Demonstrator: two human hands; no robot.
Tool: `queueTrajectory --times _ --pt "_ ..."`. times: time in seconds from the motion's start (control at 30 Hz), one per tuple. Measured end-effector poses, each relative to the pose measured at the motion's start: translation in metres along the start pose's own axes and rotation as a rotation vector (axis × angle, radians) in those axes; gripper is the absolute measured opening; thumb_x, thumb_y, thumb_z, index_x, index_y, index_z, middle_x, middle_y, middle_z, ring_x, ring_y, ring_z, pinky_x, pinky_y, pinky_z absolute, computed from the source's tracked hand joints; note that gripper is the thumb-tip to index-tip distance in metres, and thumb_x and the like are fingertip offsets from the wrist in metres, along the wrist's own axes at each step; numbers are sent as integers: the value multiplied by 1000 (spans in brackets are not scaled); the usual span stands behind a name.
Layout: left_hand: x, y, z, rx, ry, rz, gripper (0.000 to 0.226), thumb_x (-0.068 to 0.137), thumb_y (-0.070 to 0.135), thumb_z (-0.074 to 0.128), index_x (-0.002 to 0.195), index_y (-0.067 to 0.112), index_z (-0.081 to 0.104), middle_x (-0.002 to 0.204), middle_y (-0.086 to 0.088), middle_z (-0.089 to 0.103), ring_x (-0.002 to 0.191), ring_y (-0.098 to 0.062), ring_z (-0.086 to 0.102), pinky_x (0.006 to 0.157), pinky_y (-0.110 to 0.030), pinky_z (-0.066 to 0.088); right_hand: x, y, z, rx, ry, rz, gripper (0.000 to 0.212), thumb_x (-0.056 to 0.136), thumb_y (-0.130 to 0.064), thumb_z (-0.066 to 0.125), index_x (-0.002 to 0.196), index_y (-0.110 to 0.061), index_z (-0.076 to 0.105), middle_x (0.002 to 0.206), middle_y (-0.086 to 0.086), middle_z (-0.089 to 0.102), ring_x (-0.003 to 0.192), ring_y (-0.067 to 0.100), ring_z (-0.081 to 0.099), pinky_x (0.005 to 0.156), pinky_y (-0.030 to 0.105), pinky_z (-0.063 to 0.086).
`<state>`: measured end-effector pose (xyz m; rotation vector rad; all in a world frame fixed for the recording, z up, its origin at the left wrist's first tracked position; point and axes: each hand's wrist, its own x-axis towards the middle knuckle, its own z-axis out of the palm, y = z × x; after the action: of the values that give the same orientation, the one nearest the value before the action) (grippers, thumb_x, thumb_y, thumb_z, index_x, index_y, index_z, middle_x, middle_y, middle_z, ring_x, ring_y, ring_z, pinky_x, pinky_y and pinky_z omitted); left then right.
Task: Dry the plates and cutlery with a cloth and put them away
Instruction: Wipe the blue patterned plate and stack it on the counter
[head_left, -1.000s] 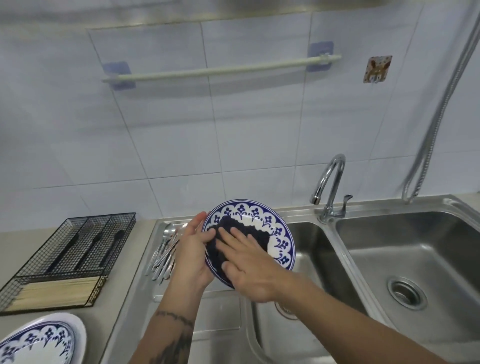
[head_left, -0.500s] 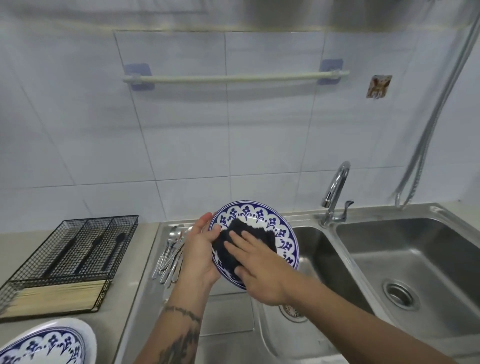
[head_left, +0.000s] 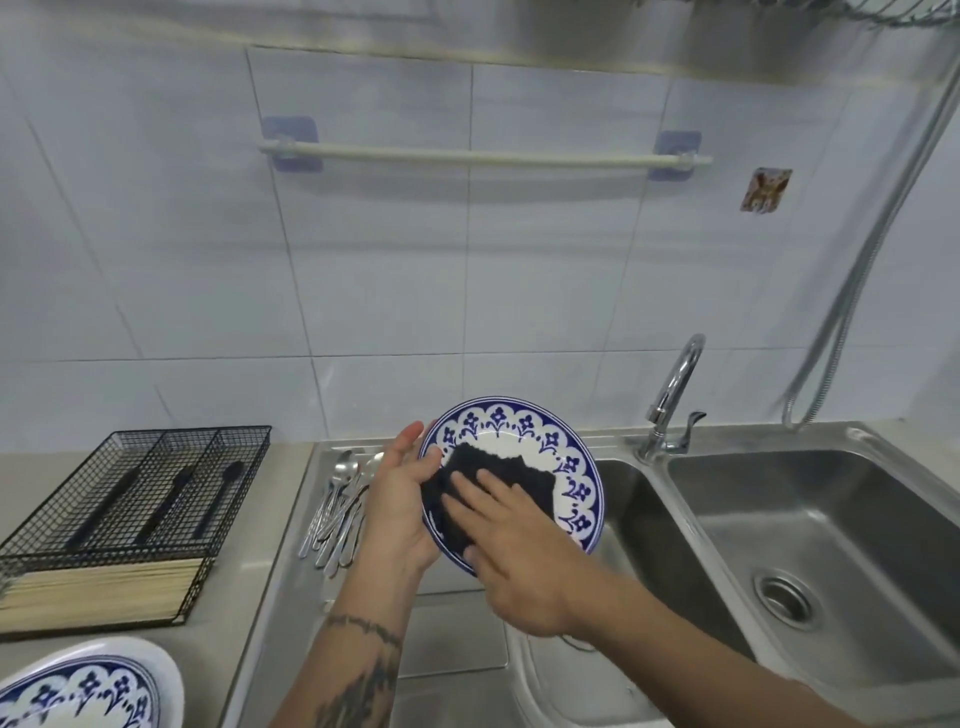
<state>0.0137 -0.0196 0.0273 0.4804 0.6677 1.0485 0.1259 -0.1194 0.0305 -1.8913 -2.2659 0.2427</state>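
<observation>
A white-tiled kitchen wall with a pale towel rail (head_left: 483, 155) stands behind a stainless double sink (head_left: 852, 525), its chrome tap (head_left: 672, 400) rising between the two basins. Over the left basin a person holds a blue-and-white patterned plate (head_left: 524, 441) tilted up, its face turned toward the camera. The left hand (head_left: 397, 512) grips the plate at its left rim, thumb curled over the front edge and the other fingers behind it. The right hand (head_left: 511, 558) lies flat on the plate's face, fingers straight and spread, pressing a dark cloth (head_left: 483, 480) against the lower left part of the plate. The cloth covers much of the centre; the upper and right border pattern shows bare. The two hands are close together, almost touching at the plate's left side.

Just left of the left hand, a bundle of metal spoons and other cutlery (head_left: 337, 512) lies on the steel draining board. Further left on the counter sits a black wire tray (head_left: 140, 493) holding dark-handled utensils in its rear compartments and a pack of pale chopsticks (head_left: 101, 587) in the front one. A second patterned plate (head_left: 88, 691) lies flat on the counter at the lower left corner, well apart from the hands
</observation>
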Motion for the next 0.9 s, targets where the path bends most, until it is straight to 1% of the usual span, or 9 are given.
queueTrajectory --times 0.1,0.23,0.4,0.47,0.6,0.67,0.73,0.8,0.9 --pt "1 -11 2 -29 -13 -38 37 98 -2 48 128 19 56 94 -14 75 82 -27 72 80 -43 55 22 21 -3 -77 71 62 61 100 -31 33 155 -25 8 162 -8 -7 148 15 -11 119 41 -6" --pt "3 -10 -2 -17 0 -20 41 96 -4 51 132 16 52 110 -15 70 88 -29 68 87 -48 54 22 56 -6 -178 121 244 59 100 -35 30 155 -24 11 163 -5 0 148 16 -2 119 38 -4" --pt "14 3 -9 4 83 18 40 94 -6 52 121 23 57 125 -18 65 101 -35 65 94 -56 52 -18 24 -1 -114 53 200 63 93 -44 14 154 -26 14 162 -5 9 147 14 7 119 36 -6" --pt "20 7 -9 -9 135 37 40 95 -5 52 122 24 56 124 -16 65 102 -34 66 88 -53 55 -31 4 3 -47 75 158 61 94 -42 20 153 -27 18 160 -7 17 146 11 13 120 37 -4" --pt "25 5 -2 -60 222 18 39 99 -4 45 129 19 52 119 -13 63 93 -29 66 77 -45 55 -28 -5 15 -44 332 101 55 86 -28 41 140 -21 40 137 -4 48 128 14 40 119 42 14" --pt "27 1 1 -52 270 -47 27 101 -3 39 113 13 57 112 -13 65 88 -29 65 79 -46 55 -19 5 14 -72 419 95 52 75 -15 58 126 -22 49 114 -5 57 107 16 49 112 42 30" --pt "28 -2 2 -79 307 -130 27 100 -2 39 103 13 61 110 -14 68 93 -32 67 81 -52 55 -13 13 10 -123 425 94 50 64 -7 67 110 -23 54 95 -7 56 87 17 47 93 30 40" --pt "27 -5 0 -72 347 -159 29 98 -3 41 103 16 63 108 -13 69 94 -33 68 80 -55 56 -11 18 7 -162 399 76 43 63 -5 67 101 -24 55 87 -7 53 79 16 44 77 26 40" --pt "22 -7 -6 -6 324 -135 28 99 1 45 114 18 61 107 -11 68 88 -30 66 80 -51 57 -10 23 5 -176 378 38 39 65 -4 63 96 -24 51 85 -8 50 76 16 42 71 24 32"
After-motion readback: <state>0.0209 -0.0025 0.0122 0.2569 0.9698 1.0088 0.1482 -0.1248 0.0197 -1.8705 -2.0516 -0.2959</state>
